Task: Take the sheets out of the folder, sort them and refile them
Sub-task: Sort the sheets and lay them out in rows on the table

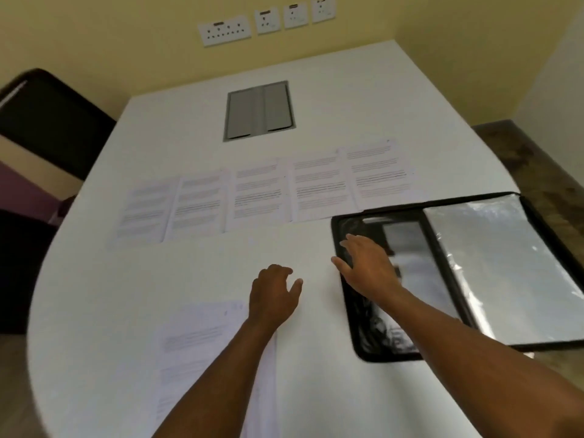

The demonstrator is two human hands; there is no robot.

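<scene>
head view | white counter | five sheets in a row mid-counter | more sheets near edge | open folder at right | left hand loosely curled, holding nothing | right hand spread over the folder's left flap

The surface looks smooth, white and matt. The printed sheets in the far row are thin white paper, as is the near stack. The open folder has a black, slightly shiny cover and glossy clear plastic sleeves that catch the light. The grey hatch set into the surface looks like matt metal.
</scene>
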